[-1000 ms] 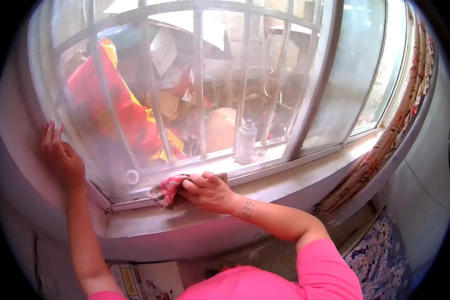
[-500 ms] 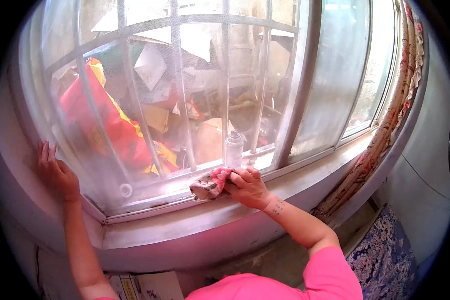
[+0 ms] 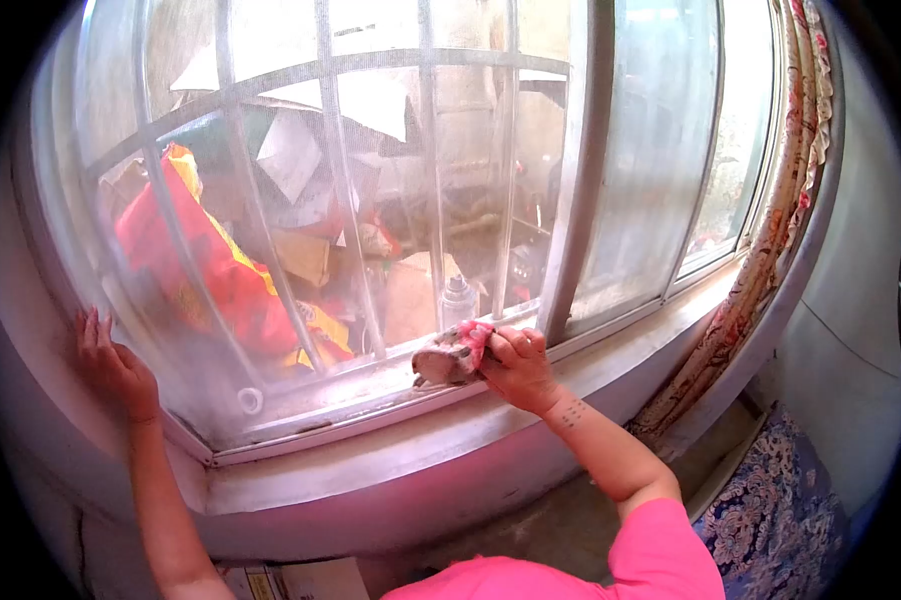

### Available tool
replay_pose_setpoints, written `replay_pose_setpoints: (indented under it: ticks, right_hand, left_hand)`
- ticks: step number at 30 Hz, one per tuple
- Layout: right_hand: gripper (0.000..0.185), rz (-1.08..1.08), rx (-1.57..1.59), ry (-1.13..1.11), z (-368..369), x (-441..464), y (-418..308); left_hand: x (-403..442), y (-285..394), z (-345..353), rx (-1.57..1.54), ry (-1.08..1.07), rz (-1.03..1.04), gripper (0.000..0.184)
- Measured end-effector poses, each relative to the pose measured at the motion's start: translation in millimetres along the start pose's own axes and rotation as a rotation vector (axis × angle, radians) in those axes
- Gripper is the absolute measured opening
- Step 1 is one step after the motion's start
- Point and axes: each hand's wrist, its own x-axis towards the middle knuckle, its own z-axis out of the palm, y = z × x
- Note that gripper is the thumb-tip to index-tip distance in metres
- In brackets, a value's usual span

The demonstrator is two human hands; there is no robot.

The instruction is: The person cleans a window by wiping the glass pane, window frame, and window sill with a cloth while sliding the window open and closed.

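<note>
A crumpled pink and brown patterned cloth (image 3: 448, 358) is in my right hand (image 3: 518, 366), whose fingers are wrapped round its right end. The cloth rests along the lower window frame (image 3: 320, 434), above the pale sill (image 3: 300, 482). Just behind it, beyond the screen, stands a spray can (image 3: 457, 301), its lower part hidden. My left hand (image 3: 115, 368) lies with fingers apart against the wall at the window's left side and holds nothing.
Metal bars (image 3: 342, 190) cross the window. Outside lie a red and yellow bag (image 3: 205, 260) and cardboard (image 3: 410, 295). A gathered floral curtain (image 3: 770, 250) hangs at the right, above dark blue patterned fabric (image 3: 770, 500). Papers (image 3: 320, 578) lie below the sill.
My right hand has moved the cloth rightward along the lower frame, to in front of the spray can. My left hand stays on the wall. The view has shifted somewhat.
</note>
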Motion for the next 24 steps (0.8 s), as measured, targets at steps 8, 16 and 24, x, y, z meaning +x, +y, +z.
replay_pose_setpoints:
  ticks: [8, 16, 24]
  right_hand:
    - [0.024, 0.164, -0.059, -0.021, -11, -1, 40]
    - [0.032, 0.272, -0.079, 0.055, -38, 25, 85]
    - [0.038, 0.661, -0.073, 0.486, -17, 13, 207]
  left_hand:
    - [4, 4, -7, 0.036, -0.028, -0.004, 0.03]
    - [-3, 1, -1, -0.001, -0.001, -0.029, 0.032]
    - [-6, -2, -2, -0.01, -0.034, -0.047, 0.032]
